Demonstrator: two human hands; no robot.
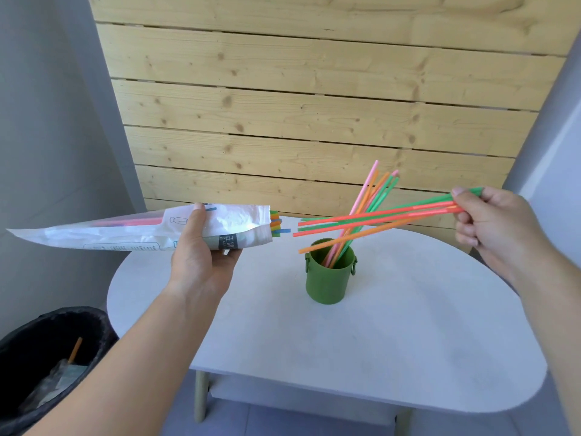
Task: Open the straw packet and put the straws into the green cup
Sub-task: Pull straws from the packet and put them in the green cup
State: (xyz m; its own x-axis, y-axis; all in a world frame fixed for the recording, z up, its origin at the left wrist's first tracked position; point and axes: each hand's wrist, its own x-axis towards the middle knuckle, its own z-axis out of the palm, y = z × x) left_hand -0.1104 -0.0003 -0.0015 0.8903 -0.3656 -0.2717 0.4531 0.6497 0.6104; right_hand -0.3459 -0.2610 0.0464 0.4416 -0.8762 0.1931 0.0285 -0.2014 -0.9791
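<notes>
A black-lined bin point(53, 357) sits off the table's left edge with an orange straw point(75, 350) in it. The left hand point(201, 250) comes in palm up, forearm angled toward the far left corner, and holds the straw packet point(125, 229) level in the air. Its thumb presses on top and its fingers curl underneath. The packet's print and a dark band of pale characters are too small to read. Coloured straw ends point(276, 223) poke from its open mouth over the table point(393, 341). Just right of them, a loose bundle of straws point(377, 215), red, green and orange, hangs above the green cup point(328, 275). The cup stands near the middle of the far edge with pink, orange and green straws point(366, 187) leaning inside. The right hand point(490, 221), raised over the far right edge, pinches the bundle's end between thumb and curled fingers.
</notes>
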